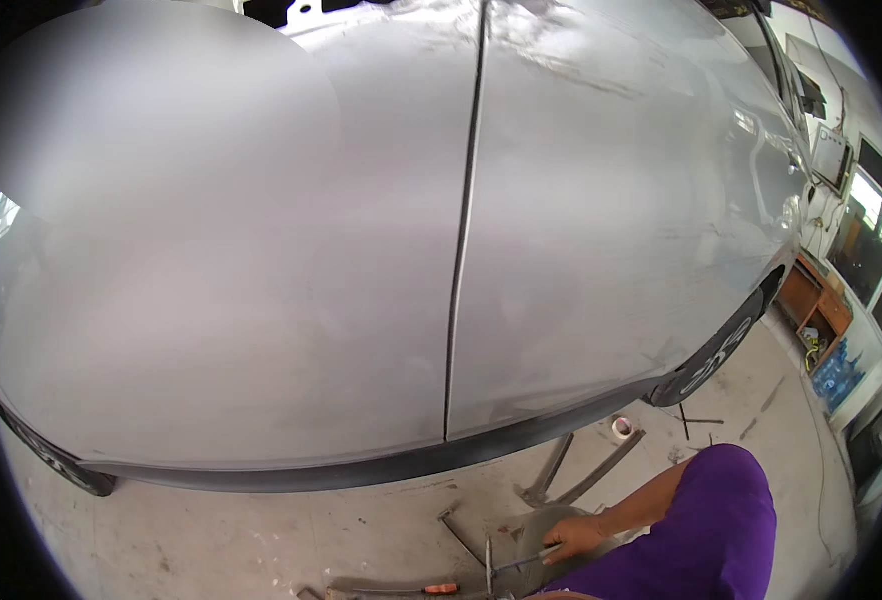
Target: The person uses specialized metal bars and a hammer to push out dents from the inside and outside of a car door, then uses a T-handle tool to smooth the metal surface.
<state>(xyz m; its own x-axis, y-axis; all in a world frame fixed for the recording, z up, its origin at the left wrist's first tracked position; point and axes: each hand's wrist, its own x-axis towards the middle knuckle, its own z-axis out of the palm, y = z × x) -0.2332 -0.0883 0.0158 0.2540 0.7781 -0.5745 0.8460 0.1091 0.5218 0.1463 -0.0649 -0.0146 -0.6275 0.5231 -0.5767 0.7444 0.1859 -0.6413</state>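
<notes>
Low at the right of centre, my right hand (573, 537) is closed round the handle of a hammer (490, 566). The hammer's narrow head points toward the floor tools at the bottom edge. A dull grey rounded thing (539, 522) lies just behind the hand, partly covered by it. In front of me the silver side of a car (311, 300) fills most of the picture, split by a vertical door gap (464, 230). Scuffs and creased reflections mark its upper part. My left hand does not show.
Near the hammer lie a thin bent rod (461, 537) and an orange-handled tool (441, 589). Two flat metal bars (601, 466), a tape roll (622, 427) and crossed thin rods (696, 420) rest by the sill. A brown cabinet (814, 297) and blue plastic bottles (837, 376) stand at right.
</notes>
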